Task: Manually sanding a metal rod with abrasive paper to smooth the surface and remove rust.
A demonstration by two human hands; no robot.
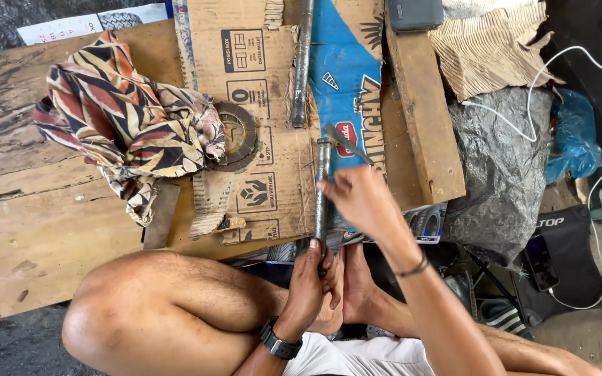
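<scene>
A: On the wooden board [50,230], what lay where? Biggest first.

B: Flattened cardboard [259,104] covered the board's middle, running to its far edge. Blue printed sheet [346,76] lay over the cardboard's right part. Wooden plank [423,118] lay along the right edge of that. Patterned cloth [123,122] was bunched on the board's left half, touching the cardboard's left edge. Round abrasive disc [235,137] sat on the cardboard, partly under the cloth.

A: Rods?

B: Two. One dark metal bar [302,63] lay on the cardboard near the far edge, untouched. The other, a grey metal rod [322,195], stood out over the cardboard's near edge, just in front of the person's crossed legs.

A: Hands?

B: Left hand [309,282] had fingers wrapped tight round the rod's lower end. Right hand [362,202] gripped a thin flat tool [346,143], fingers closed on it, its tip near the rod's top.
</scene>
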